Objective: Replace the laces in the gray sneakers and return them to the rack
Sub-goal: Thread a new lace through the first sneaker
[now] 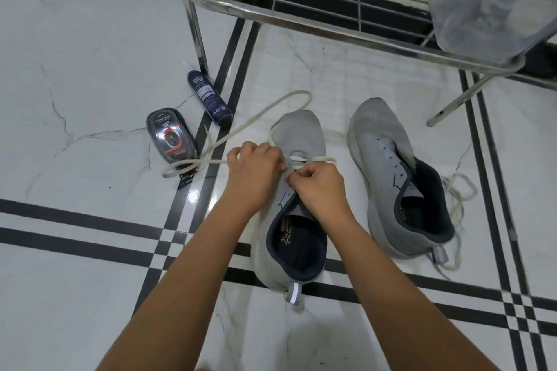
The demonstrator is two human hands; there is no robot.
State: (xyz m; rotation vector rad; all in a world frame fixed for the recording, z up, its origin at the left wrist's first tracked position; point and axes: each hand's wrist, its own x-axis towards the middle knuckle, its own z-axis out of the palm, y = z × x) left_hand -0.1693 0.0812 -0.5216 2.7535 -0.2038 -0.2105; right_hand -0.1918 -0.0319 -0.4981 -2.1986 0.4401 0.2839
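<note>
Lacing in progress at centre frame: you work over the nearer gray sneaker (pixel 301 132), which stands on the marble floor (pixel 90 69) with its toe toward the steel rack (pixel 301 6) and its heel toward you, so the eyelets face up within easy reach. Your left hand (pixel 254 170) and right hand (pixel 319 187) meet over the lower eyelets, knuckles up, fingers curled tight. Each appears to pinch the cream lace (pixel 196 163) where it crosses the tongue, though the fingertips themselves are hidden. One bar of lace already spans the first pair of holes. The long free end loops away to the upper left, laid out clear of the shoe, probably so that it pulls through without snagging.

The second sneaker (pixel 379 141) lies just to the right, tipped on its side, its eyelets bare. A loose lace (pixel 458 193) is tangled beside its heel at right; whether old or new, you cannot tell. A dark spray can (pixel 209 96) and a shoe-shine sponge case (pixel 171 138) lie at left near the rack's leg. By this showing the job is in its early stage, with most eyelets unthreaded and both shoes off the rack.
</note>
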